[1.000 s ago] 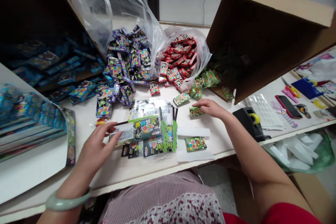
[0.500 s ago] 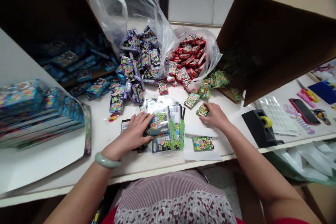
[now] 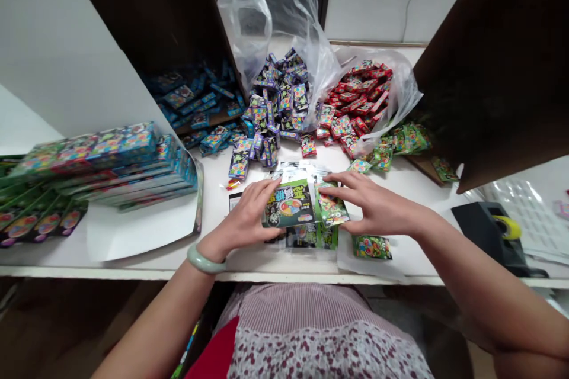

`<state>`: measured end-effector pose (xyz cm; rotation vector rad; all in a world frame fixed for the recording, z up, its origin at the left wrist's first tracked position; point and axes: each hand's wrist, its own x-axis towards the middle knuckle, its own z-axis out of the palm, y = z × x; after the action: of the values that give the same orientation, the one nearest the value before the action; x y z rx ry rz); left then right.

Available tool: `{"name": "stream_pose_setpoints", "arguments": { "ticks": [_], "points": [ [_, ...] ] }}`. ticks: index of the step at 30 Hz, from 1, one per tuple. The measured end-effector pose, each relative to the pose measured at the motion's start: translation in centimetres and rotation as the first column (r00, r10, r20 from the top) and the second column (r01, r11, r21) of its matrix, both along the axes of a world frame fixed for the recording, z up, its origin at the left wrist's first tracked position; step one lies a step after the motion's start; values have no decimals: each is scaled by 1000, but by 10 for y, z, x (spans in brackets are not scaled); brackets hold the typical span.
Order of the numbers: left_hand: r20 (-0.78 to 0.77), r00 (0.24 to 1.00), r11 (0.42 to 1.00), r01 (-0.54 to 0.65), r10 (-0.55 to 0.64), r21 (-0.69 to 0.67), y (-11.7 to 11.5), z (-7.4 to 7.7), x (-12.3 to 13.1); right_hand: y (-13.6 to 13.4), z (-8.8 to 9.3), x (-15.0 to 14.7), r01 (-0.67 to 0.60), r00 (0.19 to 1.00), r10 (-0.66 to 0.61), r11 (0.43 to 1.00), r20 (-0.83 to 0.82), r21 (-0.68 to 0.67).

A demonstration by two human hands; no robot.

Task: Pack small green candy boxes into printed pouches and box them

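Observation:
My left hand point(image 3: 246, 213) wears a pale green bangle and grips the left side of a black-and-green printed packet point(image 3: 290, 206), thumb at its near edge and fingers along the top. In my right hand point(image 3: 371, 201) a small green candy box point(image 3: 331, 207) is pinched between thumb and fingers, close against the packet's right end. More flat printed packets point(image 3: 306, 235) lie beneath, partly hidden. Another green candy box point(image 3: 371, 247) rests on white paper point(image 3: 355, 263) below my right hand.
Clear plastic bags at the back spill purple boxes point(image 3: 284, 98) and red boxes point(image 3: 360, 95). Blue boxes point(image 3: 191, 98) fill a carton at left; green ones point(image 3: 411, 137) lie by the right carton point(image 3: 502, 71). Stacked boxes point(image 3: 120, 160) stand left, a tape dispenser point(image 3: 482, 237) right.
My right hand has brought a green candy box leftward to the packet. My left hand has lifted the packet's edge from the pile. The view has swung left.

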<state>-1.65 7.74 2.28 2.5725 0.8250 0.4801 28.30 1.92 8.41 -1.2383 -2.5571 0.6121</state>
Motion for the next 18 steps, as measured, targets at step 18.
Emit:
{"name": "stream_pose_setpoints", "arguments": {
  "ticks": [18],
  "points": [
    [80,992,984,113,-102,-135,-3,-2,2,20,6,-1,-89,992,84,995,99,42]
  ]
}}
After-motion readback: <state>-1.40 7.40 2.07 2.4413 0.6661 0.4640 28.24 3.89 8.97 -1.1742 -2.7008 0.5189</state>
